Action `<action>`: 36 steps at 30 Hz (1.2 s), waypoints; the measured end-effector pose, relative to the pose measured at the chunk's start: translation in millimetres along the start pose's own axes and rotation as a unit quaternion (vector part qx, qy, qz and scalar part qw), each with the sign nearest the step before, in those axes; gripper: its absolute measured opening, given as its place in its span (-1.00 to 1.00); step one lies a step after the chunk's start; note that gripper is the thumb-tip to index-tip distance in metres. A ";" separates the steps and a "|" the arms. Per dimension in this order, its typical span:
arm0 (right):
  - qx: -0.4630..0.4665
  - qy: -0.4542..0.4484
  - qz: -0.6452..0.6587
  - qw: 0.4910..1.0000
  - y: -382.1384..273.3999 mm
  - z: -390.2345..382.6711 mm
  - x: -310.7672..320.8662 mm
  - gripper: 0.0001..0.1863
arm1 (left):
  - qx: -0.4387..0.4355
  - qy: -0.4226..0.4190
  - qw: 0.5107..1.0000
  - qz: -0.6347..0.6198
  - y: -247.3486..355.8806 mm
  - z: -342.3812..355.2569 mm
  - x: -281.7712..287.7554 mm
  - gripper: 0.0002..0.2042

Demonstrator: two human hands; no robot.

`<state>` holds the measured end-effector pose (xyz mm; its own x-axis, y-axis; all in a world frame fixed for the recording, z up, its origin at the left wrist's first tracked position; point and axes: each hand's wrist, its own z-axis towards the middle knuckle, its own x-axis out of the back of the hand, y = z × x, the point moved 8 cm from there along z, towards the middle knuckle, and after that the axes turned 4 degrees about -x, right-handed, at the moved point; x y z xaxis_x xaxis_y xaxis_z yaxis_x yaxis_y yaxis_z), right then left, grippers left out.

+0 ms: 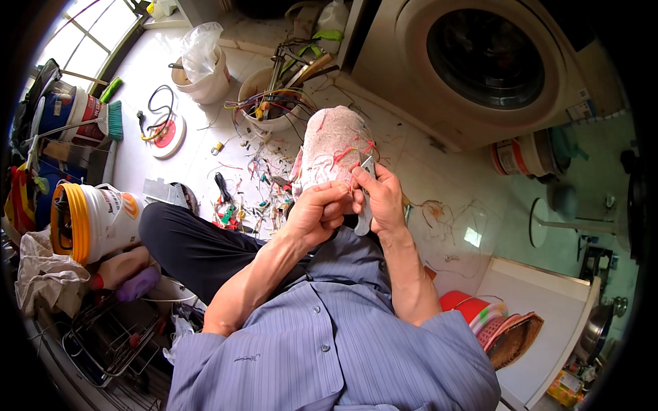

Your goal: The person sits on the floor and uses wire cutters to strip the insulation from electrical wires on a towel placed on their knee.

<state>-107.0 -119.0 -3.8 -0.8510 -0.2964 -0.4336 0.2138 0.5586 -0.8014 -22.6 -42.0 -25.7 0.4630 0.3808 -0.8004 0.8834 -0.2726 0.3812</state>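
Left hand (317,211) pinches wire end at pink wrapped bundle (334,147); right hand (379,195) closed around grey cutters (365,205), blades near bundle. Wire scraps (264,185) litter floor (205,147).

The left hand (317,214) hides the near end of the pale pink, wire-strewn fabric bundle (334,145); the small grey metal tool (364,214) in the right hand (379,198) is mostly covered.

White tiled floor (439,185) strewn with wire scraps (264,188), buckets (205,82) and pliers (223,186).
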 end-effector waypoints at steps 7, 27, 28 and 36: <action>0.007 0.013 -0.045 0.999 -1.7 6.9 -2.8 -0.87 | -0.052 0.024 0.992 0.112 15.4 -4.6 13.2 -0.93; 0.061 -0.014 -0.212 0.975 -1.4 5.3 -14.3 -0.86 | -0.108 0.099 0.976 0.161 32.9 6.6 42.8 -0.90; 0.067 -0.013 -0.218 0.973 -1.1 5.5 -13.3 -0.86 | -0.107 0.098 0.980 0.139 32.4 6.8 42.5 -0.91; 0.037 -0.034 -0.154 0.987 5.7 9.4 -10.0 -0.85 | -0.044 0.069 0.993 0.091 17.4 13.7 46.7 -0.92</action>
<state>-92.8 -120.2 -7.9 -0.8479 -0.4952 -0.1892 -0.0134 0.3769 -0.9262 13.4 -41.1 -62.7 0.6158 0.4506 -0.6464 0.7844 -0.2725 0.5572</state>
